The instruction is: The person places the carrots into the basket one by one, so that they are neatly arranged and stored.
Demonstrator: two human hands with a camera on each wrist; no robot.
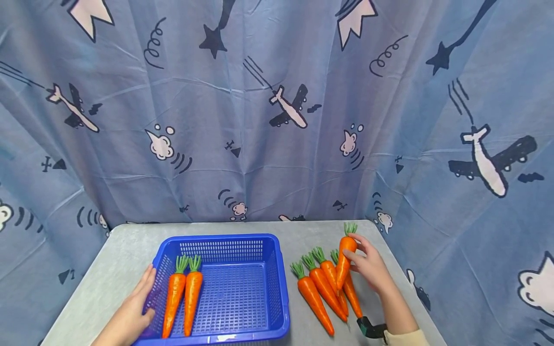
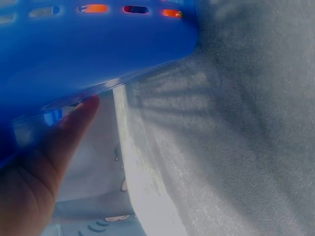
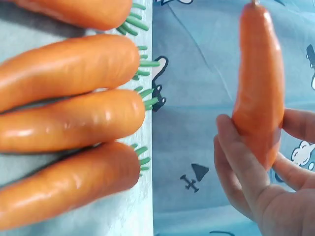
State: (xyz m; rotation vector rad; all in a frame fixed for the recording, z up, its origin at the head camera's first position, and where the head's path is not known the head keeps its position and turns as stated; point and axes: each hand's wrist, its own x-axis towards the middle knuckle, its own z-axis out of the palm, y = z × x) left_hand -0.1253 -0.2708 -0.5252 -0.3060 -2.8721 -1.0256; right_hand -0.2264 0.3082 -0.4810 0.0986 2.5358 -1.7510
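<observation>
My right hand [image 1: 368, 264] holds a carrot [image 1: 345, 254] between fingers and thumb, its green top up and its tip pointing down, over other carrots. In the right wrist view the fingers and thumb wrap the thick end of that carrot [image 3: 261, 78]. Several carrots [image 1: 315, 300] lie side by side on the table right of the basket, green tops toward the back. At the left side of the blue plastic basket [image 1: 283, 288], my left hand [image 1: 132, 307] rests with its fingers straight along the wall. Two carrots [image 1: 174, 298] lie inside, in the basket's left part.
The grey-white table [image 1: 130, 240] carries the basket and the loose carrots. A blue curtain [image 1: 242, 120] printed with airplanes hangs behind and beside it. A black strap [image 1: 372, 329] crosses the right wrist near the carrot tips.
</observation>
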